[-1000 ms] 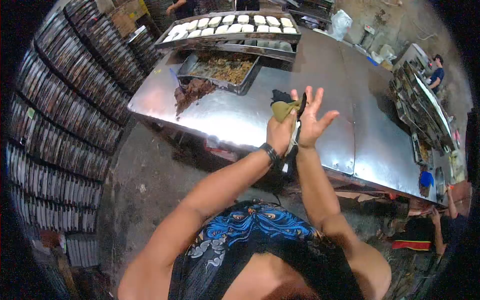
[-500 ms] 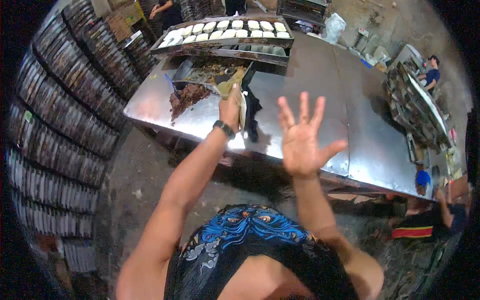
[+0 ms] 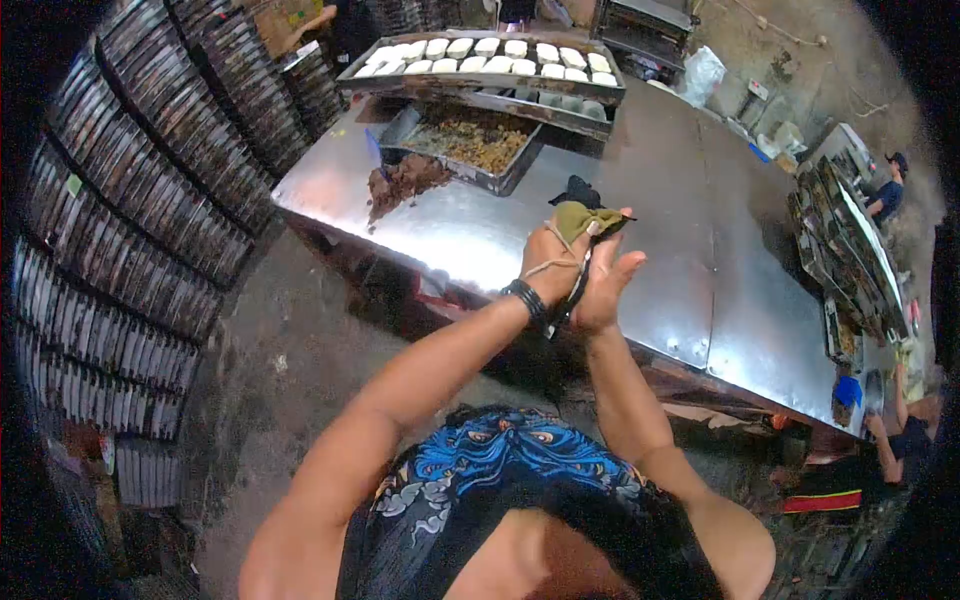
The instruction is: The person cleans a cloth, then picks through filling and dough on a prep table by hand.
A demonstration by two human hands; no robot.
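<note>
Long stainless steel table (image 3: 700, 250) across upper centre, glare on left end. Dark stacked tray racks (image 3: 130, 230) fill left edge. Grimy concrete floor (image 3: 290, 370) lower left.

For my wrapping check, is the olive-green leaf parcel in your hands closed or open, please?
Closed: the olive-green leaf parcel is folded shut, no filling showing, held between left hand and right hand.

Olive-green cloth pouch (image 3: 583, 219), bunched, pale strings dangling, gripped in left hand (image 3: 545, 268), pressed against right hand (image 3: 606, 285)

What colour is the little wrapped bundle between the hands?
The bundle is olive green, with pale string; best seen in the head view.
</note>
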